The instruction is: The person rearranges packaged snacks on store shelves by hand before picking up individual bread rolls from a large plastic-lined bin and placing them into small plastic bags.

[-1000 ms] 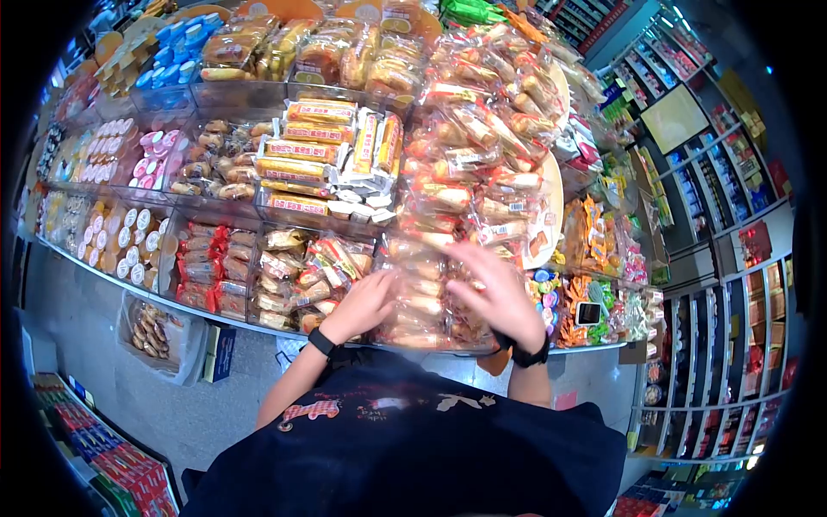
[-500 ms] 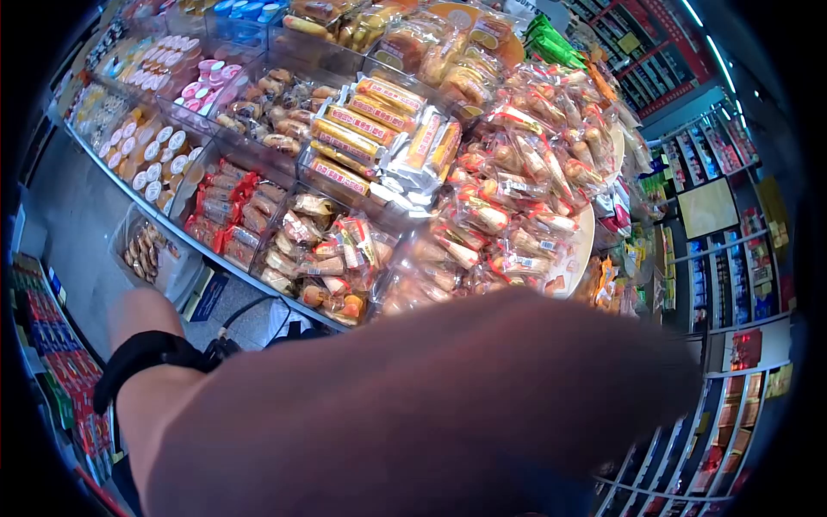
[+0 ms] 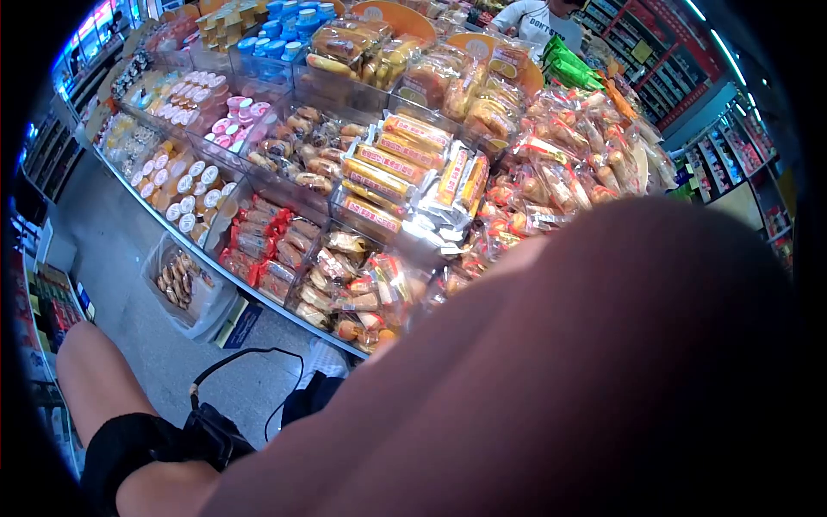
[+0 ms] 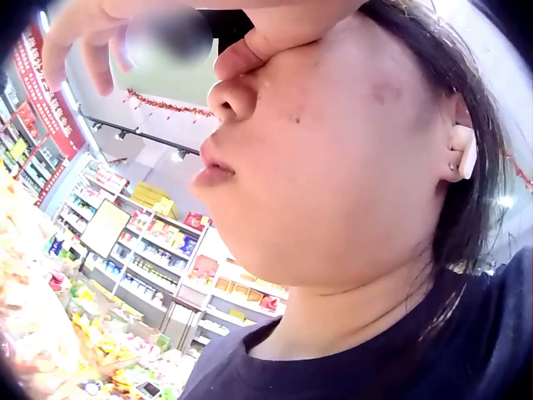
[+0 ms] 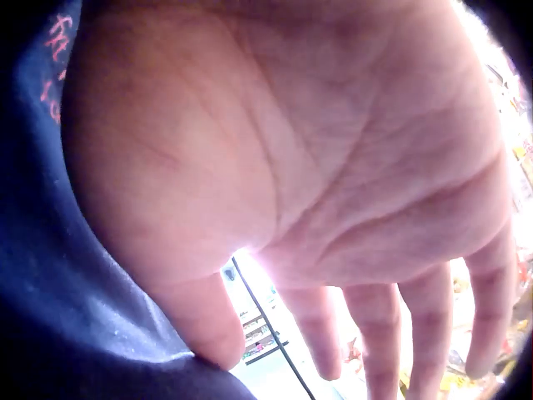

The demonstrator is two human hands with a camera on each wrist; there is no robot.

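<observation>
My left hand (image 4: pixel 283 25) is raised to the wearer's face in the left wrist view. Its thumb lies beside the nose, and the other fingers hang loosely spread, holding nothing. A large blurred skin-toned shape (image 3: pixel 551 370) close to the lens covers the lower right of the head view. At the lower left, an arm bears a black strap (image 3: pixel 129 457) with a cabled device. In the right wrist view, my right hand (image 5: pixel 333 183) shows its bare palm, fingers extended, beside the navy shirt (image 5: pixel 50 250). Wrapped snacks (image 3: pixel 379 284) lie nearby in the display.
A compartmented display holds yellow-wrapped bars (image 3: pixel 396 164), red-tied packs (image 3: pixel 267 237) and lidded cups (image 3: pixel 185 194). On the floor in front stands a bag-lined bin (image 3: pixel 185 293). A person in a white shirt (image 3: pixel 543 26) is behind the display; stocked shelves (image 4: pixel 150 258) line the wall.
Both hands were over the wrapped snacks a second ago; an arm then rose close before the head camera. The blurred shape now reaches higher, and the head view has shifted.
</observation>
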